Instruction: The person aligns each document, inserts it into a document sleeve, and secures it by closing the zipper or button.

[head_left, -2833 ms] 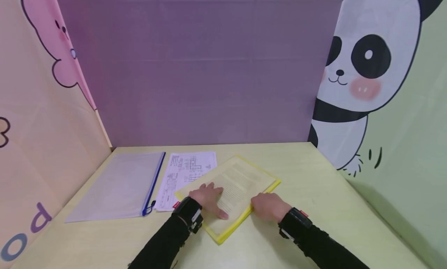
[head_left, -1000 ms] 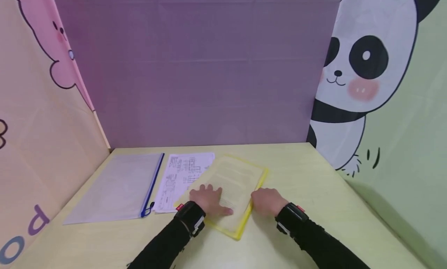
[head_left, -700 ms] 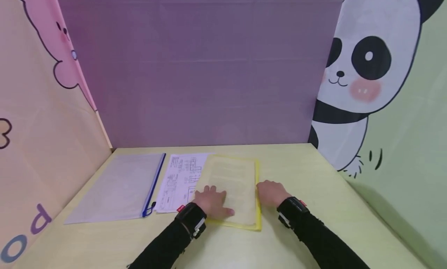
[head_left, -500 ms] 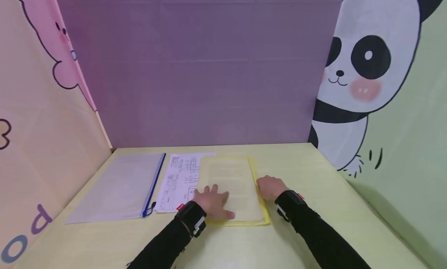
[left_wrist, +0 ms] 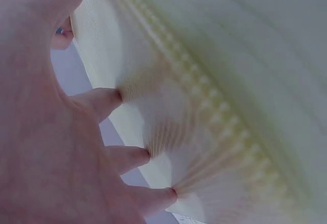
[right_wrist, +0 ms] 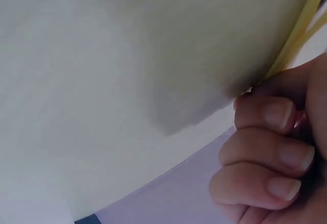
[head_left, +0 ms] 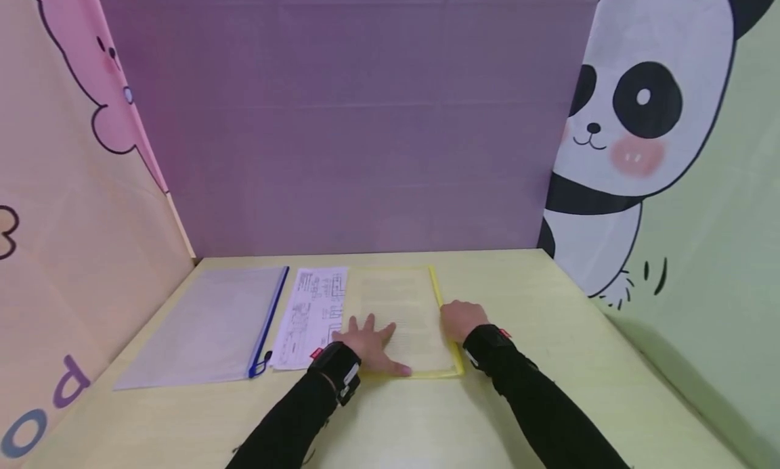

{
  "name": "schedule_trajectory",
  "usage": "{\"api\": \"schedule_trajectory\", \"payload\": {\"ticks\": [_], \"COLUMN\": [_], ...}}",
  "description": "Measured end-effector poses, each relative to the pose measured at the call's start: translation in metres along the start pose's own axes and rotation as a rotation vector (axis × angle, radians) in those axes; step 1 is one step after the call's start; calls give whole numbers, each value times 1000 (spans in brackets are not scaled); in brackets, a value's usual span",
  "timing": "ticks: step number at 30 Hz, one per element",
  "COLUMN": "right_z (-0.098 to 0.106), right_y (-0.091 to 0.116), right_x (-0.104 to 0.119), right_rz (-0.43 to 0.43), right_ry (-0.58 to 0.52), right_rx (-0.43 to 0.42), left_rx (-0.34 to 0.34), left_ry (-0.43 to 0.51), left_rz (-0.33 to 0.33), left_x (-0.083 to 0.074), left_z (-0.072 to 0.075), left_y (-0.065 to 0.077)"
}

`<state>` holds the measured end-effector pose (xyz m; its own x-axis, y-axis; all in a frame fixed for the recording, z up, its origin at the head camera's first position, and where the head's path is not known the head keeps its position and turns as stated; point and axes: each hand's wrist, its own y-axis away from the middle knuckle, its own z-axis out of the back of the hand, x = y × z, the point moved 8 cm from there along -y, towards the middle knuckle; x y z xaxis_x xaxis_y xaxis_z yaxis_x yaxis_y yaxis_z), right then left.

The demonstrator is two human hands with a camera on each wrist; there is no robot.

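Observation:
A yellow-edged zip document pouch [head_left: 399,293] with a printed sheet inside lies on the table, its long sides pointing away from me. My left hand [head_left: 368,344] rests on its near left part with the fingers spread. In the left wrist view those fingertips [left_wrist: 163,196] press on the pouch beside its ribbed edge. At the right side my right hand [head_left: 463,319] pinches the yellow edge [right_wrist: 291,40] between thumb and index finger, the other fingers curled in. Whether it holds the zip slider or only the edge, I cannot tell.
Left of the pouch lies a white sheet [head_left: 311,313] printed with diagrams, partly covered by it. Farther left is a translucent pouch [head_left: 201,327] with a blue zip edge [head_left: 269,320]. A purple panel [head_left: 365,117] stands behind the table [head_left: 548,388], with patterned walls at both sides.
The yellow pouch has turned from slanted to nearly straight and shifted slightly away from me. My right hand stayed on its edge and moved farther forward; my left hand stayed spread on it.

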<state>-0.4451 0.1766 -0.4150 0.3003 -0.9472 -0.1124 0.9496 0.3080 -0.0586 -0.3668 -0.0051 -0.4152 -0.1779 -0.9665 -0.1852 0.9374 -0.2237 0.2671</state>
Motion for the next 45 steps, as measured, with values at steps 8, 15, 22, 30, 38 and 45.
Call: {"api": "schedule_trajectory", "payload": {"ticks": [8, 15, 22, 30, 38, 45], "right_z": [-1, 1, -3, 0, 0, 3], "right_y": [-6, -3, -1, 1, 9, 16], "right_x": [5, 5, 2, 1, 1, 4], "right_rz": [20, 31, 37, 41, 45, 66], "right_ry": [92, 80, 54, 23, 12, 25], "right_rx": [-52, -75, -50, -24, 32, 30], "left_rx": [-6, 14, 14, 2, -13, -23], "left_ry": [14, 31, 54, 28, 41, 52], "left_rz": [17, 16, 18, 20, 12, 4], "left_x": [-1, -4, -5, -5, -6, -5], "left_z": [0, -1, 0, 2, 1, 2], "left_y": [-3, -3, -1, -2, -2, -2]}}
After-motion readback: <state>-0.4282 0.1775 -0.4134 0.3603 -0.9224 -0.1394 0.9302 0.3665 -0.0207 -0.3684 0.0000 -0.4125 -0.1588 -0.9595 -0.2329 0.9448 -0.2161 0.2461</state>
